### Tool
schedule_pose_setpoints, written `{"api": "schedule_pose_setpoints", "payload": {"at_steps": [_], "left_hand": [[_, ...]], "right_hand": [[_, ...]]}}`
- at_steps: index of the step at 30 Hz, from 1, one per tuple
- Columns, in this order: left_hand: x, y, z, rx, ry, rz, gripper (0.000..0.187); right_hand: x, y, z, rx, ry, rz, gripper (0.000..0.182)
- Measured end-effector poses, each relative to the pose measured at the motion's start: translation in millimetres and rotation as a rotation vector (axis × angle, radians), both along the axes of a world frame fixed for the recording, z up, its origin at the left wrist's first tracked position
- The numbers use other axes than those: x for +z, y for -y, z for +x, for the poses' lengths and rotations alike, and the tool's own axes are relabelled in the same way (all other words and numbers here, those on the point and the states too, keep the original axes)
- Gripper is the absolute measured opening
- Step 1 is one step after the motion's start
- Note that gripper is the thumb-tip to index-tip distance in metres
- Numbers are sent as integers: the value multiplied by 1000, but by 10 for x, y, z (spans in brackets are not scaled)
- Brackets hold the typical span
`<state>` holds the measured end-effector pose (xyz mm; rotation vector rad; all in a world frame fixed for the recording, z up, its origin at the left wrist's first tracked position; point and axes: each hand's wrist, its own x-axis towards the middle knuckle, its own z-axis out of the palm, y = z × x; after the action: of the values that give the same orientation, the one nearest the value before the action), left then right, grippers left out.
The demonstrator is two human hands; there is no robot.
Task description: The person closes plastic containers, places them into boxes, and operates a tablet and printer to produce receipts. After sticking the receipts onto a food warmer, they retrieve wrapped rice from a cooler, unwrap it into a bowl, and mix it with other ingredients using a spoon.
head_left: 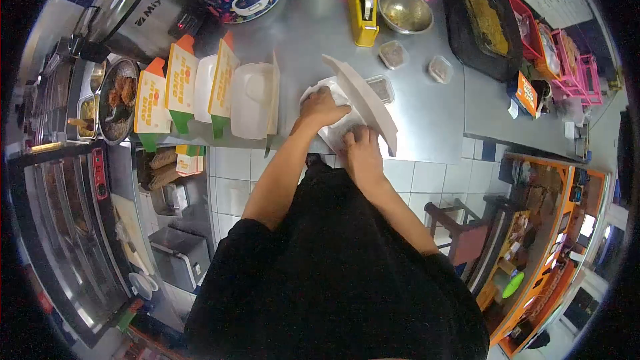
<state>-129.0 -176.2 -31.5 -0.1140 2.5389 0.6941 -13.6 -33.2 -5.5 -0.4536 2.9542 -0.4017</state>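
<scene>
An open white paper takeaway box (365, 97) sits at the counter's near edge, its tall lid flap raised and slanting to the right. Inside it lies a whitish sheet or liner (338, 95). My left hand (325, 108) reaches into the box's left part, its thumb apart from the fingers and pressing on the liner. At the near side, my right hand (362, 151) has bent fingers closed on the box's front edge; the fingertips are partly hidden. Behind the flap, a small clear tub (381, 89) with dark contents is partly covered.
Open boxes, including a white box (252, 103), stand in a row on the left. A yellow tape dispenser (364, 13), a metal bowl (405, 11) and small tubs, one a clear tub (393, 55), are at the back. A black tray (485, 33) holds yellow food.
</scene>
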Motion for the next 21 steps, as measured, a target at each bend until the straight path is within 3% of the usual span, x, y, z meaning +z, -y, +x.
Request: {"api": "schedule_pose_setpoints", "payload": {"at_steps": [2,8,11,13,16,20,21], "left_hand": [[81,-50,42,94,-8,-24,87],[331,3,17,17,86,85,86],[118,-15,47,35,-3,50,86],[136,-32,56,42,11,35,89],[122,-7,20,69,13,22,91],[158,-27,18,40,13,20,89],[117,-35,40,44,17,21,89]], "right_hand": [[72,-23,-26,3,43,-44,32],[-194,-188,-93,101,-110,-96,30],[-181,-154,-133,48,-118,25,31],[13,-102,-273,45,142,61,24],[10,-145,-226,91,-45,-34,26],[-186,-175,-112,30,-30,-68,30],[-183,-167,-127,49,2,28,32]]}}
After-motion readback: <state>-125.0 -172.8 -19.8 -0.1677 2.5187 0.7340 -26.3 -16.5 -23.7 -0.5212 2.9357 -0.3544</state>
